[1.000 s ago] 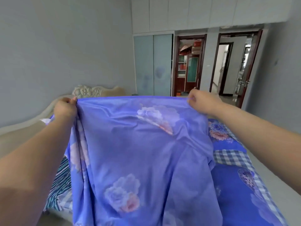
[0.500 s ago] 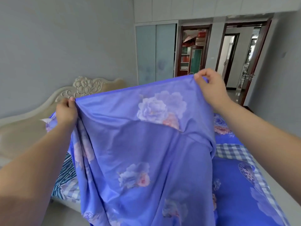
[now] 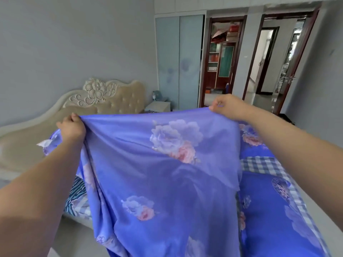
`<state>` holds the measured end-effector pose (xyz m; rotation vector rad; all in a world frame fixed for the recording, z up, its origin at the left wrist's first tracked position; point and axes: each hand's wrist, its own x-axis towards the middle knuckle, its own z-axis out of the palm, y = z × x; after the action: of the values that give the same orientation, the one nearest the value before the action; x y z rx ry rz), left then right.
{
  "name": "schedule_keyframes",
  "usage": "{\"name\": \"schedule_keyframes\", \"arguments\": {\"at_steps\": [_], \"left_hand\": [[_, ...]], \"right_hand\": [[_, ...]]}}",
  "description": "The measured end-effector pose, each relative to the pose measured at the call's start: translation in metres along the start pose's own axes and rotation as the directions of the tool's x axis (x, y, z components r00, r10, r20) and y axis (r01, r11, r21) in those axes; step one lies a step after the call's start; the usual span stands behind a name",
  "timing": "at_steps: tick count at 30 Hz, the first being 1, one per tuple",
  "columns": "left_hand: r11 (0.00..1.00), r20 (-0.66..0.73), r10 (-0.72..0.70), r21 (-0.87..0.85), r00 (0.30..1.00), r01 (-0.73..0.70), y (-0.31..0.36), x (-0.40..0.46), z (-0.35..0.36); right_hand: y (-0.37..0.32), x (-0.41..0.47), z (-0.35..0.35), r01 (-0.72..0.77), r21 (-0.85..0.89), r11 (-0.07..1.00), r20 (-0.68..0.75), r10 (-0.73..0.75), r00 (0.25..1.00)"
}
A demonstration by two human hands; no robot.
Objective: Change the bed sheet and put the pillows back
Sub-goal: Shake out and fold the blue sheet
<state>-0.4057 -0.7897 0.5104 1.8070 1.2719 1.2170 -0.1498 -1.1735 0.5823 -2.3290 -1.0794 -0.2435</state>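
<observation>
A blue bed sheet [image 3: 163, 164] printed with pale pink and lilac flowers hangs spread in front of me over the bed. My left hand [image 3: 71, 127] grips its top edge at the left, fingers curled round bunched cloth. My right hand [image 3: 228, 106] pinches the top edge at the right. The sheet falls to the bottom of the view and hides most of the bed [image 3: 269, 201], which shows darker blue bedding with a checked band on the right. Striped bedding [image 3: 78, 199] peeks out at the lower left. No pillow shows plainly.
A cream carved headboard [image 3: 104, 95] stands against the grey wall at the left. A white bedside table [image 3: 157, 106] sits beyond it by a pale wardrobe [image 3: 178, 60]. Two open doorways [image 3: 267, 60] lie at the back right.
My right hand has dropped from its raised position, so the sheet's top edge now runs nearly level. The left hand has stayed about where it was, still holding the edge.
</observation>
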Motion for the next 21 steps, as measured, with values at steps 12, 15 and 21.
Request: {"name": "schedule_keyframes", "arguments": {"at_steps": [12,15,21], "left_hand": [[0.924,0.418,-0.088,-0.304,0.904,0.23,-0.029,-0.009,0.0],[0.803,0.585,-0.143,-0.403,0.798,0.439,-0.024,-0.019,0.0],[0.994,0.601,-0.106,0.086,0.792,0.068,-0.037,-0.032,0.027]], "right_hand": [[0.06,-0.037,-0.001,-0.523,0.672,0.524,0.656,-0.094,0.748],[0.066,-0.041,0.008,-0.453,0.839,0.301,0.49,-0.056,0.87],[0.079,-0.032,0.059,-0.342,-0.025,0.94,0.313,0.332,0.89]]}}
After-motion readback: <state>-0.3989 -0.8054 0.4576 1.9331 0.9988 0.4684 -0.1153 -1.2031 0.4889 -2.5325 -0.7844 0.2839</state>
